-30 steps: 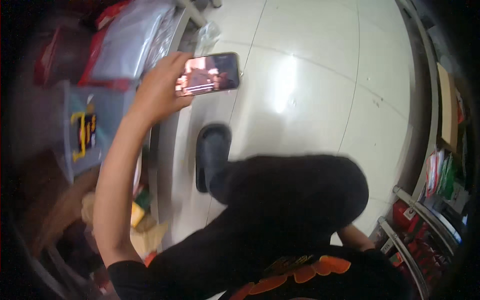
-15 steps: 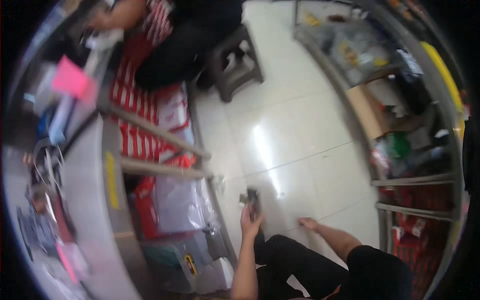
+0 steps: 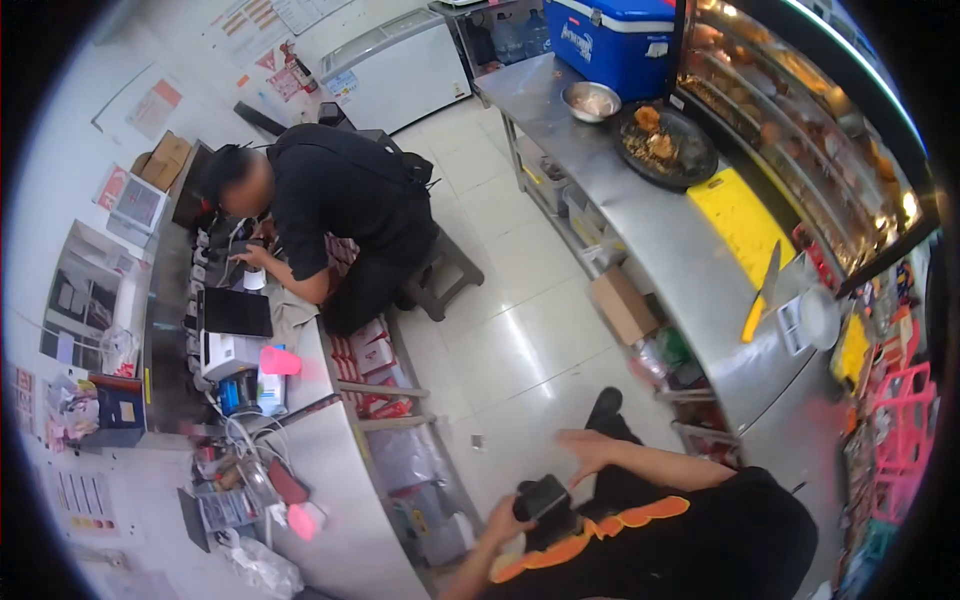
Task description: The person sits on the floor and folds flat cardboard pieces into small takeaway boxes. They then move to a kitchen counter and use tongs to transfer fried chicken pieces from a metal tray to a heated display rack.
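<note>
My left hand (image 3: 504, 524) is closed on a small black box-like object (image 3: 545, 498), held low in front of my body. Its exact kind is unclear. Just above and to the right of it, my right hand (image 3: 588, 452) is slightly blurred, with thumb and fingers apart and nothing visible in them. A gap separates that hand from the black object. My black shirt (image 3: 640, 560) with an orange print fills the area behind both hands.
Left, a steel counter (image 3: 310, 500) bears cables and a pink cup (image 3: 280, 361). A person (image 3: 350, 210) sits there on a stool (image 3: 447, 282). Right, another counter (image 3: 640, 190) holds a yellow cutting board (image 3: 740, 225), a knife (image 3: 765, 290) and a dark pan (image 3: 665, 148) beside a lit display case (image 3: 810, 130).
My view has risen from the floor to the wider room. The object in my left hand is now close to my body, and my right hand has come nearer to it.
</note>
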A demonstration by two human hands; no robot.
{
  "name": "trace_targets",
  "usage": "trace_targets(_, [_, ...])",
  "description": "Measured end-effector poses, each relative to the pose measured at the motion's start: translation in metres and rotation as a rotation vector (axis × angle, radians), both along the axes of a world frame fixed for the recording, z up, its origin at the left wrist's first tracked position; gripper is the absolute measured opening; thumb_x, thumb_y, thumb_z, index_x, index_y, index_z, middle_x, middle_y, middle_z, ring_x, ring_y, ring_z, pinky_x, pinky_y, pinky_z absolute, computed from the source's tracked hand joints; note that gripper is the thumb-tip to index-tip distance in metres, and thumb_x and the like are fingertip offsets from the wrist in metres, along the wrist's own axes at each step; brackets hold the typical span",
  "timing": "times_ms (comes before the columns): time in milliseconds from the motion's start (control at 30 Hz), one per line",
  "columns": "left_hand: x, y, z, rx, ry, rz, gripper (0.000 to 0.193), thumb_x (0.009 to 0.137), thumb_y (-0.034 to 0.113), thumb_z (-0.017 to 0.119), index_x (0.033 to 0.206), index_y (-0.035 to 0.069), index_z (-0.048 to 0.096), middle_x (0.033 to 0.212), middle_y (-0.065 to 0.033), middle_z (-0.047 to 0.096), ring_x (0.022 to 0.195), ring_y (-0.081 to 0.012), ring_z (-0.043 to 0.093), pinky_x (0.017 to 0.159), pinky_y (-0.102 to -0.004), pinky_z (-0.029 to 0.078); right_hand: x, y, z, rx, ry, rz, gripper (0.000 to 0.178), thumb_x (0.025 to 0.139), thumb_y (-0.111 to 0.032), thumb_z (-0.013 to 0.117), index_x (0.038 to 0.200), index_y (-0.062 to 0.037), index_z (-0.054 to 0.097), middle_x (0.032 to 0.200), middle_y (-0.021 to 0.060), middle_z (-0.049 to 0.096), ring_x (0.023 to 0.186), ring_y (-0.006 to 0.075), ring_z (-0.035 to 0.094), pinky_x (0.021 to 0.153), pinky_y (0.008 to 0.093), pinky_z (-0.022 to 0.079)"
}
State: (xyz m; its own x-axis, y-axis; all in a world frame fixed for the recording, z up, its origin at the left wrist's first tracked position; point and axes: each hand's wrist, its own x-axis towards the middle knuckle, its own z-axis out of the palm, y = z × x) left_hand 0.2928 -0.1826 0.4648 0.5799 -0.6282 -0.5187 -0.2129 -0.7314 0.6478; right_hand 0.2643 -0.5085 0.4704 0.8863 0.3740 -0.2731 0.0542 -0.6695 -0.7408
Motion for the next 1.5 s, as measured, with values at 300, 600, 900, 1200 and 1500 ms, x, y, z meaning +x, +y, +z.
trace_targets(300, [0.178,-0.252,0.111,-0.156,-0.294,-0.218,0.081,0.055,0.023,0.087,0.126,0.004,0.053,0.123,-0.0180,0.057,0.117,-0.0364,0.054,0.100,-0.0420,0.046,0.123,-0.140,0.079,-0.141,-0.140,-0.073,0.079,0.054,-0.027,0.085,0.121,-0.0014,0.052,0.111,0.0182,0.059,0.105,0.0366,0.057,0.091,0.0454,0.048])
trace_targets(600, [0.340,-0.323,0.088,-0.303,-0.426,0.210,0.086,0.076,0.032,0.079,0.140,-0.005,0.036,0.137,-0.0259,0.045,0.127,-0.0391,0.047,0.107,-0.0422,0.039,0.277,-0.254,0.062,-0.020,-0.260,-0.774,0.080,0.054,-0.026,0.083,0.122,0.0015,0.053,0.114,0.0211,0.059,0.109,0.0370,0.057,0.093,0.0412,0.048])
trace_targets(900, [0.533,-0.336,0.054,-0.264,-0.086,0.173,0.054,0.082,0.036,0.074,0.123,0.004,0.060,0.101,-0.0166,0.064,0.093,-0.0276,0.062,0.085,-0.0376,0.050,0.521,-0.405,0.073,0.266,-0.040,-1.566,0.072,0.057,-0.031,0.084,0.113,0.0041,0.056,0.097,0.0150,0.067,0.087,0.0249,0.065,0.080,0.0347,0.052])
trace_targets(1200, [0.714,-0.452,0.058,-0.480,0.269,-0.286,0.024,0.089,0.027,0.067,0.101,0.007,0.069,0.087,-0.0074,0.068,0.080,-0.0173,0.064,0.072,-0.0321,0.051,0.705,-0.517,0.027,0.077,-0.040,-1.399,0.073,0.063,-0.032,0.082,0.116,0.0106,0.056,0.102,0.0217,0.068,0.087,0.0311,0.067,0.081,0.0404,0.052])
trace_targets(1500, [0.908,-0.608,0.045,-0.404,0.292,-0.310,0.029,0.090,0.031,0.062,0.099,0.006,0.074,0.086,-0.0047,0.072,0.080,-0.0127,0.061,0.073,-0.0348,0.048,0.830,-0.644,-0.027,-0.096,-0.005,-1.445,0.091,0.056,-0.032,0.085,0.122,0.0176,0.047,0.116,0.0278,0.060,0.101,0.0357,0.061,0.094,0.0392,0.046])
